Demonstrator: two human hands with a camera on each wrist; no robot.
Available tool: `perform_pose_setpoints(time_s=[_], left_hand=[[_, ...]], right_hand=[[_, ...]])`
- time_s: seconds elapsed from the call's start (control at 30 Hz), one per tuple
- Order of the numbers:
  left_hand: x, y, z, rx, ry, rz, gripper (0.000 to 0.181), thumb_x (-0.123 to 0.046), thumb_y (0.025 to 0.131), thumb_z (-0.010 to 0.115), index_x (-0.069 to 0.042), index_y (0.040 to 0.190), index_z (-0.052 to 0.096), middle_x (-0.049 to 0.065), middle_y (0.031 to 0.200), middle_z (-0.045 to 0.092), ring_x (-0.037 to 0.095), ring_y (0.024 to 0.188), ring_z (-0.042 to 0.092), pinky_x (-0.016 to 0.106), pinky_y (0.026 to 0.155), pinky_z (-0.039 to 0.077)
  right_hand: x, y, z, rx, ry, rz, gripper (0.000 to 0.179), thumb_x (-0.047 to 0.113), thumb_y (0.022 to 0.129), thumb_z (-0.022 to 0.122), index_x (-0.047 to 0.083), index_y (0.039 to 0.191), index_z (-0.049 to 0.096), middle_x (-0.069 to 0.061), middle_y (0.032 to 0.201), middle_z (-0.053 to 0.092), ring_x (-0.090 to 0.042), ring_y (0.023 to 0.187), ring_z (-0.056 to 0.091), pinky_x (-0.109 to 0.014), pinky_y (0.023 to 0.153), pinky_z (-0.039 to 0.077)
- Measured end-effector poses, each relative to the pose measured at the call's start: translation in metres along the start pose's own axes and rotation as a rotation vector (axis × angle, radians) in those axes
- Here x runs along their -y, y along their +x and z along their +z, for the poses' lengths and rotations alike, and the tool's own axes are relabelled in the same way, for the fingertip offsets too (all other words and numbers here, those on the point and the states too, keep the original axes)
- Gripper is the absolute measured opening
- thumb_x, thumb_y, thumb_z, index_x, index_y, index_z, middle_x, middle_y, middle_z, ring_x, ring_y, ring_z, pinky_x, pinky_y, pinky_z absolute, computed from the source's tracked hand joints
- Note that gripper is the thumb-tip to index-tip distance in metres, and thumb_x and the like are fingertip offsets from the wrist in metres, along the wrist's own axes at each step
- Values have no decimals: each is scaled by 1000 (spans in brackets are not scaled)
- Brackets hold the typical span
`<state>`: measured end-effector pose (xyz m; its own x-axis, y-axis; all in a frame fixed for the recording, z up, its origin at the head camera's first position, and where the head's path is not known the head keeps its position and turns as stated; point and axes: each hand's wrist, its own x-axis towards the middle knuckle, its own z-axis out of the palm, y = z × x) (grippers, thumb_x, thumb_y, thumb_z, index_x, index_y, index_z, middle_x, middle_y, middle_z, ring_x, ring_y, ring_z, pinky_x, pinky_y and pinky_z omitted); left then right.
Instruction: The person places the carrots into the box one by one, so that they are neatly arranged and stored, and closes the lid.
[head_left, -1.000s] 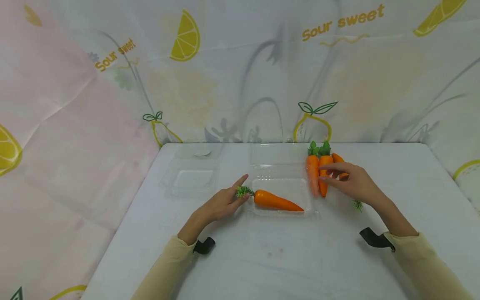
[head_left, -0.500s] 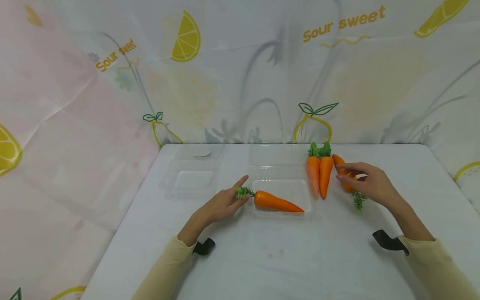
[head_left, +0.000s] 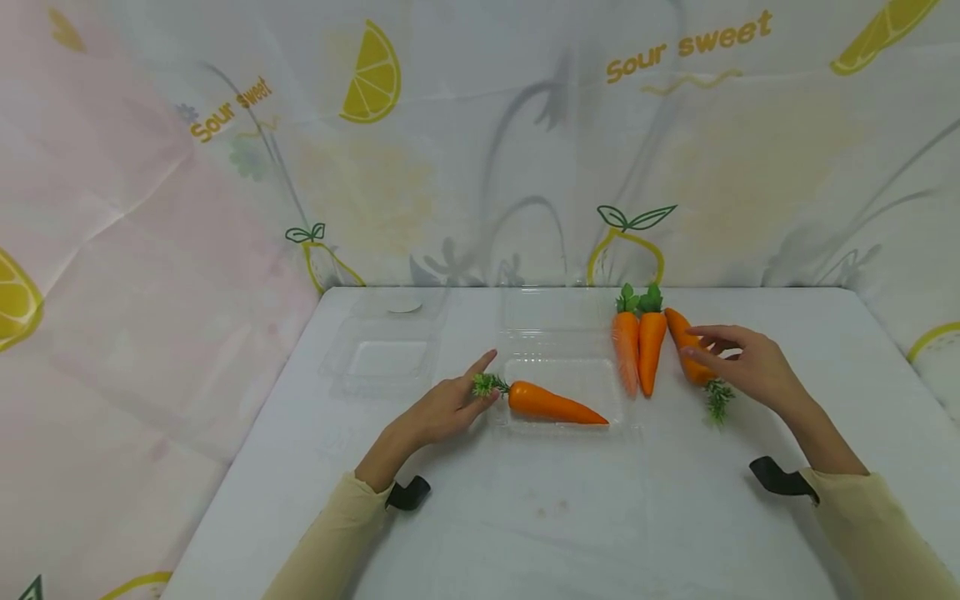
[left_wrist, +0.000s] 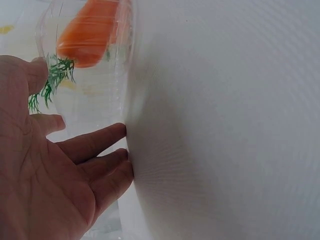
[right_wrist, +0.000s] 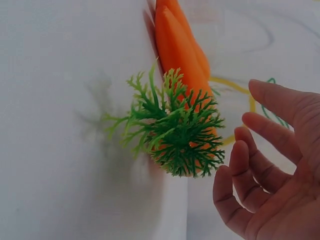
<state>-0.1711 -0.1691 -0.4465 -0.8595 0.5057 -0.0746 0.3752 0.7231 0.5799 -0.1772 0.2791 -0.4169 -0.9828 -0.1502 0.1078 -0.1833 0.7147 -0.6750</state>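
One orange carrot (head_left: 551, 402) lies in a hinged clear plastic box (head_left: 592, 371), its green top at the left end. My left hand (head_left: 450, 404) is at the box's left side by those leaves, thumb and fingers spread; in the left wrist view its fingertips (left_wrist: 119, 131) come down to the white table. Over to the right, a carrot (head_left: 677, 323) with a feathery green top (right_wrist: 180, 132) lies slanted on the table. Beside it my right hand (head_left: 742, 362) hovers with bent, parted fingers. The right wrist view shows a gap between this hand and the carrot.
Two more carrots, one (head_left: 626, 346) seen through clear plastic and one (head_left: 651, 350) beside it, lie side by side just right of the box. Behind the box stands its raised lid (head_left: 558, 308). A second clear box (head_left: 386, 358) sits at the left. A printed cloth (head_left: 480, 150) hangs behind the table.
My right hand has drawn back to the right from the two side-by-side carrots to the slanted carrot, whose green top now shows. The left hand has stayed in place.
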Motion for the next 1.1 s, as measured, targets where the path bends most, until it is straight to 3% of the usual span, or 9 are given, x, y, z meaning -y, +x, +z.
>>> perform_pose_setpoints(time_s=[0.23,0.5,0.73,0.8,1.1], left_hand=[[0,0,-1,20,-11,-7,72,-60,101,40,-29,160,12,-4,74,57,18,85,59,48,102,43],[-1,-1,-1,0,-7,-12,71,-58,101,41,-30,159,14,10,107,67,22,104,62,48,104,41],[-1,0,-1,9,-11,-9,71,-58,101,41,-31,159,13,2,83,62,20,94,61,47,104,42],[0,0,0,6,-10,-7,71,-59,100,41,-31,159,13,1,85,63,20,95,61,47,104,42],[-1,-1,0,6,-9,-6,71,-58,101,42,-29,160,13,15,120,65,25,111,61,49,105,40]], right_hand=[[-8,-1,0,13,8,29,45,31,95,68,-1,127,63,-19,108,63,-31,95,55,-21,63,50],[-13,6,3,51,-44,135,55,42,95,66,-2,128,61,-25,117,57,-36,100,52,-28,67,48],[-13,7,4,71,-90,215,65,50,91,67,-2,129,60,-28,121,51,-42,104,48,-35,66,48],[-13,7,3,72,-91,227,66,51,91,67,-2,130,59,-29,121,51,-43,104,47,-39,68,48],[-20,5,-1,81,-103,244,69,53,91,65,-3,131,58,-29,122,50,-42,103,47,-36,67,46]])
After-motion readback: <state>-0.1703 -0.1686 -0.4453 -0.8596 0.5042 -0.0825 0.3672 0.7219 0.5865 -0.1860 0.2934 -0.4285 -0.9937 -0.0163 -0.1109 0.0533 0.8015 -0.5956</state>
